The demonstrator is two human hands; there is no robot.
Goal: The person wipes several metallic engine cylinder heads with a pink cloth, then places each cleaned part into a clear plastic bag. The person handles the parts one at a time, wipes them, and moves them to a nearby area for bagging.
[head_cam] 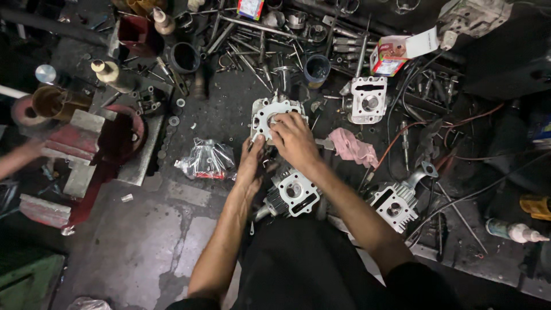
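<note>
A pale metal engine cylinder head (pixel 265 112) stands on the dark, greasy workbench in the middle of the head view. My right hand (pixel 295 139) lies over its right side, fingers curled onto its top face. My left hand (pixel 251 163) grips its lower left edge from below. Just under my hands sits a second finned cylinder block (pixel 294 193) with a round bore. A third one (pixel 392 205) lies to the right and another (pixel 367 101) farther back.
A red bench vise (pixel 86 143) stands at the left, with another person's arm (pixel 17 161) beside it. A crumpled clear plastic bag (pixel 208 159), a pink rag (pixel 354 147), a small cardboard box (pixel 391 56), cups, bolts, rods and cables crowd the bench.
</note>
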